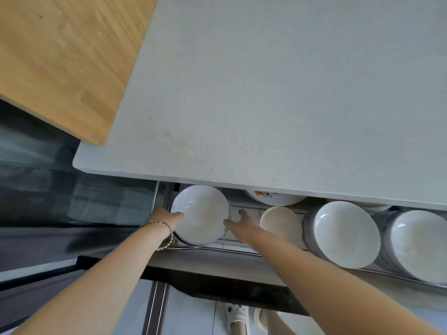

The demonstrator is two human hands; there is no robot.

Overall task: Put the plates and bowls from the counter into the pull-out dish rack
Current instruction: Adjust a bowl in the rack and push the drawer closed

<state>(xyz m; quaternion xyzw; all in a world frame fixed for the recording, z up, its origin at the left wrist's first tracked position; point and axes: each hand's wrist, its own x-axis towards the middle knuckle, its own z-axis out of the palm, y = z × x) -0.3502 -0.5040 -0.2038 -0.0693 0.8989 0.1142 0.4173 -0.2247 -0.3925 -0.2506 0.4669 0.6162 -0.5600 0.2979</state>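
A white plate (202, 212) stands tilted at the left end of the pull-out dish rack (217, 249), under the counter's front edge. My left hand (169, 217) holds its left rim. My right hand (240, 222) is at its right rim, thumb touching, fingers spread. To the right in the rack stand a small cream plate (281, 226), a white bowl stack (346, 234) and another bowl stack (419, 244). A flowered dish (271, 198) sits further back, half hidden by the counter.
The grey counter (278, 93) fills the upper view, with a wooden cutting board (60, 56) at its left. A dark glass panel (60, 194) lies left of the rack. My feet in white shoes (238, 315) stand on the tiled floor below the drawer front.
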